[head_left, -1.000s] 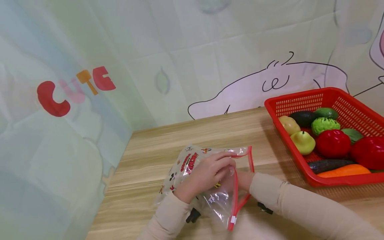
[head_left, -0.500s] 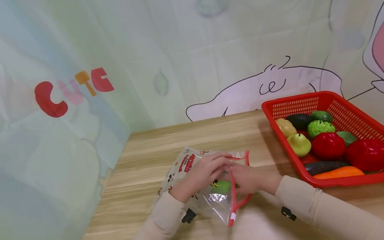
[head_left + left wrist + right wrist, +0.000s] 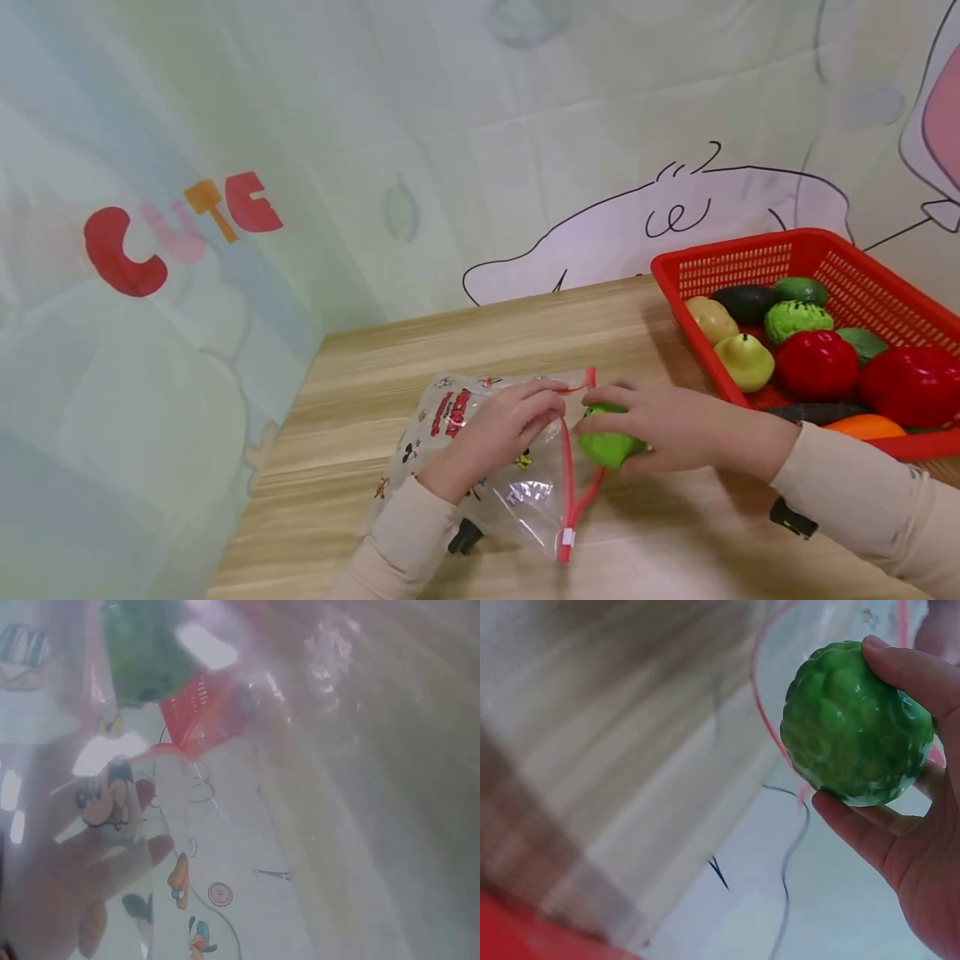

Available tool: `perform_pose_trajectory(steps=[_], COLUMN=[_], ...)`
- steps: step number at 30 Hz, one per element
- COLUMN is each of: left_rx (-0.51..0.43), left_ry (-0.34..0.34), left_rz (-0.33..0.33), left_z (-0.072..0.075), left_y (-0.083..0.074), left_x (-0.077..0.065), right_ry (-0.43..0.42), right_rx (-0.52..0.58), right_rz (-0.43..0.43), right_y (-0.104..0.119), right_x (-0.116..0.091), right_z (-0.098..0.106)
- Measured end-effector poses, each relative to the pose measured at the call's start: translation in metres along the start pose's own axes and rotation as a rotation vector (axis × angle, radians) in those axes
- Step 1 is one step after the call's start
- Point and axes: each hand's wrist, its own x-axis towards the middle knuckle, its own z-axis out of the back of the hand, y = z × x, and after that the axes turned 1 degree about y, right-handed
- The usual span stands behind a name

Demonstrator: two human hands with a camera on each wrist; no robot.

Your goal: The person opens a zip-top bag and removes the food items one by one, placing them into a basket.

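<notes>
A clear zip bag (image 3: 517, 492) with cartoon prints and a red zip edge lies on the table, its mouth facing right. My left hand (image 3: 498, 429) pinches the upper lip of that mouth. Just outside the opening, my right hand (image 3: 675, 425) grips a bumpy green custard apple (image 3: 611, 437), thumb and fingers spread round its sides. The right wrist view shows the custard apple (image 3: 855, 727) whole, with the bag's red edge behind it. In the left wrist view, bag plastic veils the left hand (image 3: 82, 862) and a green patch at the top.
A red plastic basket (image 3: 678, 308) stands at the right, holding a pear (image 3: 745, 362), a potato (image 3: 711, 319), red peppers or tomatoes, a carrot (image 3: 866, 427) and several green and dark vegetables. A printed cloth wall (image 3: 420, 167) rises behind the wooden table (image 3: 405, 354).
My right hand has come out of the bag to the right, bringing the custard apple with it. My left hand has kept its pinch on the bag, which has shifted slightly left.
</notes>
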Motion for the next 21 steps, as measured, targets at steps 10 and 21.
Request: perform_pose_trajectory(steps=[10,21], left_rx=[0.023,0.059], left_ry=[0.01,0.01], left_rz=[0.072,0.088], left_z=[0.005,0.004], left_y=[0.008,0.016], left_x=[-0.001,-0.006], right_ry=[-0.145,-0.178], right_rx=[-0.12,-0.07], right_rz=[-0.085,-0.511], right_y=[-0.009,-0.058], right_x=[-0.027,-0.087], right_z=[0.051,0.086])
